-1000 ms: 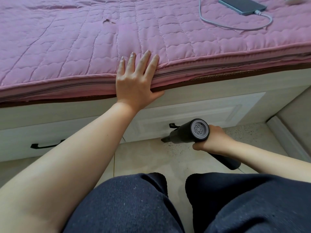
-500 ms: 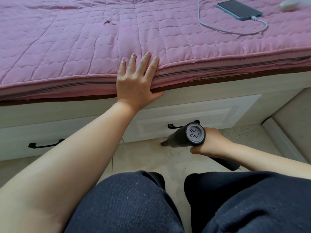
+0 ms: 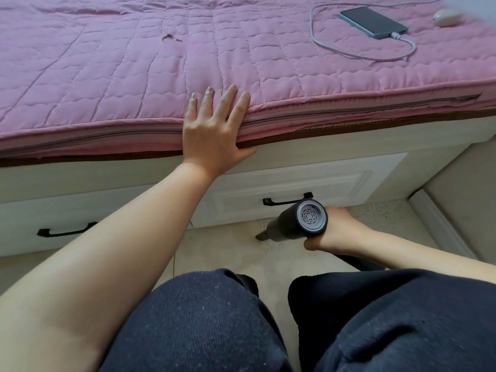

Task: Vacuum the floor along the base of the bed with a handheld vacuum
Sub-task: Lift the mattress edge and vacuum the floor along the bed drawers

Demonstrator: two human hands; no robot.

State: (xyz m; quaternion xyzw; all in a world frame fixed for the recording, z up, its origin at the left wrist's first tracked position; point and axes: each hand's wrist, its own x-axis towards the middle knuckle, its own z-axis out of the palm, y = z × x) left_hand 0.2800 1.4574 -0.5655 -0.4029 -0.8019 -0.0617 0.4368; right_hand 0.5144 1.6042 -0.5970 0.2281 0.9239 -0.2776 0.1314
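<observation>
A black handheld vacuum (image 3: pixel 292 222) with a grey vented rear cap points down and left, its nozzle tip touching the beige floor tiles (image 3: pixel 230 253) just in front of the bed's white drawer base (image 3: pixel 322 181). My right hand (image 3: pixel 335 232) grips the vacuum's handle from the right; most of the handle is hidden under the hand. My left hand (image 3: pixel 214 132) lies flat with straight fingers on the edge of the pink quilted mattress (image 3: pixel 134 76).
Two black drawer handles (image 3: pixel 287 201) (image 3: pixel 64 232) sit on the bed base. A phone (image 3: pixel 373 21) with a grey cable (image 3: pixel 349 53) and a white oval object (image 3: pixel 447 17) lie on the mattress. A wall skirting (image 3: pixel 440 224) runs at right. My dark-trousered knees (image 3: pixel 214 318) fill the foreground.
The vacuum and my right hand have slid a little left along the drawer front, nozzle still on the floor. My left hand stays on the mattress edge.
</observation>
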